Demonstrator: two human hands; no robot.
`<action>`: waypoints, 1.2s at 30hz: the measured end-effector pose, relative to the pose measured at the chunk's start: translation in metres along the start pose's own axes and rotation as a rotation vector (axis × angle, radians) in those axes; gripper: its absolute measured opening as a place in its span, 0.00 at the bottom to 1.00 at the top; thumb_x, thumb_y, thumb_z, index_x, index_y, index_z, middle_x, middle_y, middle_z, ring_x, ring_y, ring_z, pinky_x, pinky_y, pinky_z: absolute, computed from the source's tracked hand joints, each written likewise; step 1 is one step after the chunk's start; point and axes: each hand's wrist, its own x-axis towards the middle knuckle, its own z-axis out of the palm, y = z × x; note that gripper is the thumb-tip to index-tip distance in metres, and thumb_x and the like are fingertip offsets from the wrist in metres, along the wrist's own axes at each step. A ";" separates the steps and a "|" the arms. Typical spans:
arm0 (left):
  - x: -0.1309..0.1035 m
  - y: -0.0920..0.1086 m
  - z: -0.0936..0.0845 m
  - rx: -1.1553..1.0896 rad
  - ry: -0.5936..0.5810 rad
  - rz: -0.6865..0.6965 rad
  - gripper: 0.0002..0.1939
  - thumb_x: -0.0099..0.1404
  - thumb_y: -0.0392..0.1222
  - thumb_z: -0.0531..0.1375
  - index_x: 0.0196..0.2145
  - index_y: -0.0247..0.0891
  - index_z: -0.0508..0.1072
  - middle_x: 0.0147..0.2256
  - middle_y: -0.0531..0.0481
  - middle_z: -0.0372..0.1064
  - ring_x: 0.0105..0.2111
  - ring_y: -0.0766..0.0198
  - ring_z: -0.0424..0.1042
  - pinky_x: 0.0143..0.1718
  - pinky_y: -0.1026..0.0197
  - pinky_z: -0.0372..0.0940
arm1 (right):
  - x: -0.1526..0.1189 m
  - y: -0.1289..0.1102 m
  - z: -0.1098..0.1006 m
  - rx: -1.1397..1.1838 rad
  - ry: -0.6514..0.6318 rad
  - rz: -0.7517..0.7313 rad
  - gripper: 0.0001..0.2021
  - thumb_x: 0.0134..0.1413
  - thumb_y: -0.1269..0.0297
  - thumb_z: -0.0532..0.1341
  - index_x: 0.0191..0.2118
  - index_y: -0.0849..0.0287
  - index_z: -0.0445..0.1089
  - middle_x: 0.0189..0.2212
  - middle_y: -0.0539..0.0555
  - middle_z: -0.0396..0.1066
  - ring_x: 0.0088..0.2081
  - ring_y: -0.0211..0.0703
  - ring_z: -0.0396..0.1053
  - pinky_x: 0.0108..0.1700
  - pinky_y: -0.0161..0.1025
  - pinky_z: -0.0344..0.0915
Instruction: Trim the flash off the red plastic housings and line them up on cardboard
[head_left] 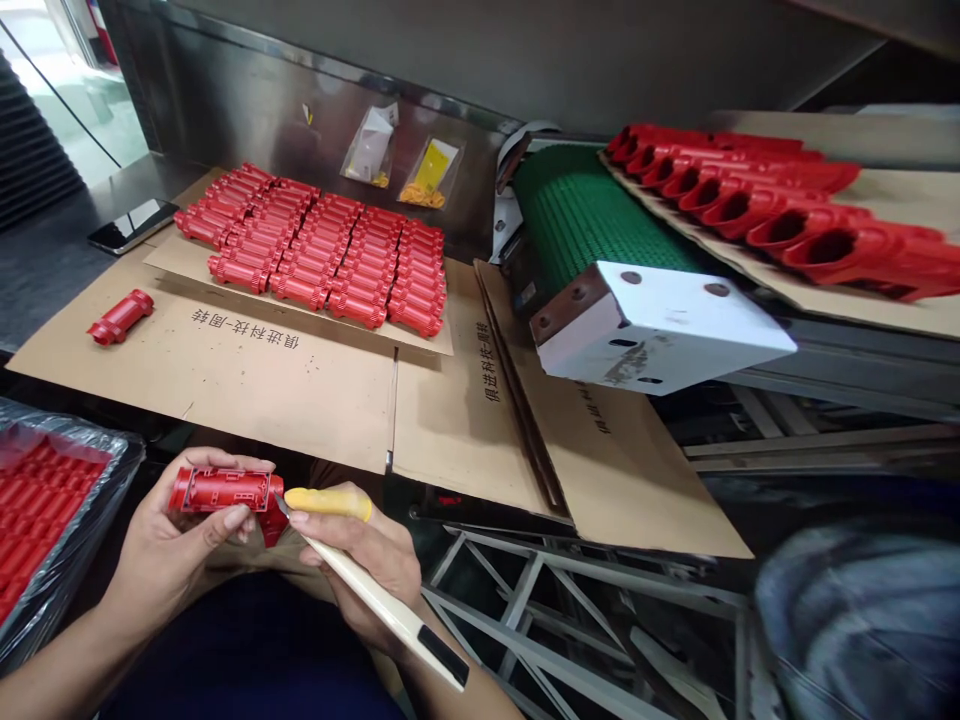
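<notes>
We held the red part [225,490] in our left hand [180,540], its thumb across the near side and its fingers along the far side, gripping the left end. Our right hand [367,555] was closed around a knife [379,600], with a yellow finger cover [326,500] on one digit. The hands were near each other but apart, the part bridging the gap between them. The blade was at the part's right end; we could not tell whether it touched. The part was above our lap, just off the near edge of the table's left cardboard [315,415].

On that cardboard we read 俱进科技-周转, printed upside down to us, near the front edge of the sheet [180,265] that carried rows of red pieces [322,250]. The same writing ran sideways up the middle cardboard [442,430], near its right edge. A third line of print, on the right cardboard [637,470], was partly hidden by the white block [660,330]. Labels inside two bags [370,145] [431,175] beyond the sheet's far edge were too small for us to read. One loose piece [121,317] lay toward the left cardboard's left corner, and a phone [133,227] rested by its far left edge.
</notes>
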 end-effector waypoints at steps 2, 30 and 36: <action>0.002 -0.001 -0.002 -0.082 -0.007 -0.016 0.23 0.62 0.43 0.75 0.52 0.44 0.74 0.46 0.45 0.83 0.27 0.66 0.74 0.32 0.62 0.72 | 0.001 0.002 0.000 0.003 -0.013 -0.044 0.15 0.70 0.70 0.66 0.59 0.56 0.78 0.49 0.61 0.83 0.45 0.48 0.81 0.46 0.45 0.83; 0.008 -0.012 -0.015 -0.076 -0.309 -0.048 0.19 0.73 0.46 0.66 0.59 0.46 0.72 0.48 0.40 0.79 0.37 0.57 0.77 0.33 0.60 0.70 | 0.009 -0.008 -0.002 -0.065 0.089 0.079 0.09 0.74 0.63 0.62 0.54 0.55 0.76 0.44 0.60 0.83 0.48 0.51 0.81 0.51 0.49 0.82; 0.010 -0.003 -0.013 0.014 -0.251 -0.050 0.25 0.70 0.49 0.69 0.61 0.43 0.71 0.45 0.41 0.80 0.40 0.54 0.80 0.39 0.56 0.74 | 0.005 -0.007 0.000 -0.049 0.135 0.150 0.09 0.73 0.60 0.63 0.52 0.54 0.78 0.43 0.59 0.83 0.47 0.48 0.82 0.52 0.45 0.81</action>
